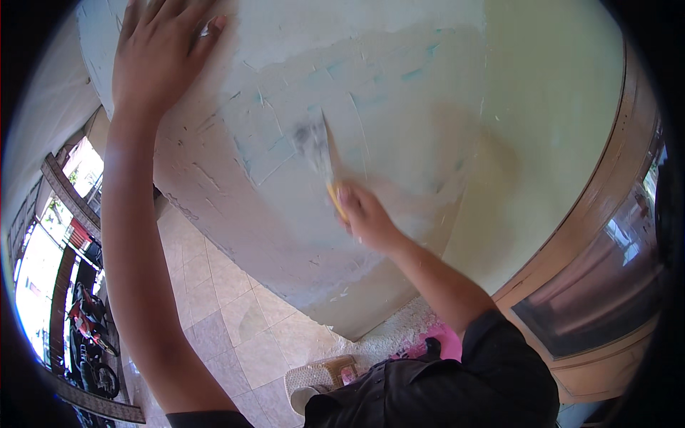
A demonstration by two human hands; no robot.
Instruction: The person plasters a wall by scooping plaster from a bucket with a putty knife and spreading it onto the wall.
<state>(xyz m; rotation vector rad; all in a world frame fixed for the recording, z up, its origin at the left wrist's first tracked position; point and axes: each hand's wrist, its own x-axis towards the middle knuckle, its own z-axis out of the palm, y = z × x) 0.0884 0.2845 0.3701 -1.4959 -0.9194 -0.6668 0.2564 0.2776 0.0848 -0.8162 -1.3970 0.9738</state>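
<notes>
Scraper (pixel 330 165) at the wall (pixel 300 221), handle in the right hand (pixel 365 214)

The right hand's grip is closed around the scraper's yellow handle (pixel 335 196), its fingers wrapped and pinching it firmly. From that grip the blade points away from the person, up the view and a little to the left, so the tool's long axis runs from the fist toward the upper left. The blade lies over the grey patched area near the middle of the wall, among raised ridges and bluish streaks. It is blurred, so I cannot tell whether its whole edge touches the surface.

The right hand is clearly the nearer one. The left hand (pixel 160 53) is higher and well to the left, apart from the scraper; it pinches nothing visible, its fingers extended over the wall and partly cut off by the upper edge. Whether its palm presses flat is hidden.

No brand, label or writing can be read on the scraper or the wall. Below are the tiled floor (pixel 260 321) and a woven box (pixel 310 376).
</notes>
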